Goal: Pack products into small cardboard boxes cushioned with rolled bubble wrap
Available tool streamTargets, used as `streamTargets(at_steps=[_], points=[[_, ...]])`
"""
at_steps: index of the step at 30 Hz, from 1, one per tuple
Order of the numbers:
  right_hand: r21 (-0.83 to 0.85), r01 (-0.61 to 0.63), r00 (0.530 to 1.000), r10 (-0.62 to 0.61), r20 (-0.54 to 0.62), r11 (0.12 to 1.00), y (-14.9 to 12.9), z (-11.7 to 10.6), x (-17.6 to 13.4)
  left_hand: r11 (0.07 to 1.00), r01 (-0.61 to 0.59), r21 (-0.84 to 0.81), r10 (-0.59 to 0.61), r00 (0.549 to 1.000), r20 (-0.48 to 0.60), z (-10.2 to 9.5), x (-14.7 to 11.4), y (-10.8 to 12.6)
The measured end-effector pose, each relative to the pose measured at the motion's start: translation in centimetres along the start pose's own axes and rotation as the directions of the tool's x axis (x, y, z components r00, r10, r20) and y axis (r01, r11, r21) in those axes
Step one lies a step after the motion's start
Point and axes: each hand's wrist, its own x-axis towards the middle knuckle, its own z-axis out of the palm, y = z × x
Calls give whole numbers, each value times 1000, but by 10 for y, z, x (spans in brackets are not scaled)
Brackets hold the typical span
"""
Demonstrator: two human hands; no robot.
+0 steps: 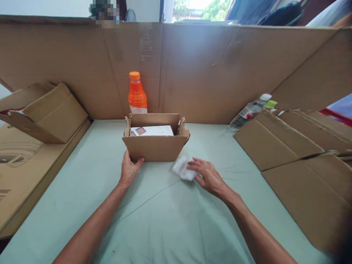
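Note:
An open brown cardboard box (155, 149) stands upright on the pale green cloth, with a white box (161, 130) inside it that has a brown square on it. Its lower left corner is in my left hand (131, 169), thumb along the front and the other fingers around the left side. To the right of the box, a crumpled whitish translucent packet (182, 169), blurred, lies just in front of the corner. My right hand (206, 175) is at the packet's right edge, fingers stretched and apart, fingertips touching it.
An orange bottle (137, 96) stands behind the box, before a tall cardboard wall (192, 73). A clear bottle (249, 112) leans at the back right beside large cardboard boxes (297, 161). More cardboard (57, 113) lies on the left. A person is partly visible beyond the wall.

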Motion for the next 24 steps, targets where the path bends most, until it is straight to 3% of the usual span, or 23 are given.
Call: streamTargets(at_steps=[2, 4, 7, 9, 12, 14, 18, 21, 24], points=[[115, 81, 993, -90, 78, 990, -8, -6, -11, 1000, 0, -11, 0, 1000, 4, -1, -2, -2], [218, 46, 998, -56, 40, 975, -15, -10, -8, 1000, 3, -22, -2, 1000, 11, -3, -4, -4], [402, -71, 987, 122, -101, 913, -22, -6, 28, 1000, 0, -24, 0, 1000, 9, -3, -3, -5], [522, -94, 972, 191, -136, 848, -27, 3, 62, 1000, -2, -18, 2, 1000, 4, 0, 3, -4], [611, -73, 965, 211, -157, 788, -34, 12, 103, 1000, 1, -10, -1, 1000, -8, 3, 23, -4], [614, -64, 968, 199, -154, 787, -33, 13, 111, 1000, 15, -7, -15, 1000, -12, 3, 37, -5], [470, -114, 969, 202, -142, 876, -15, 4, 81, 998, 60, 2, -60, 997, -48, -8, 36, -2], [246, -258, 956, 283, -73, 934, 2, 3, 43, 993, 97, 61, -94, 994, -55, -19, -2, 9], [186, -343, 934, 356, -41, 921, 4, 9, 17, 987, 108, 120, -121, 987, 106, -18, -52, 21]])
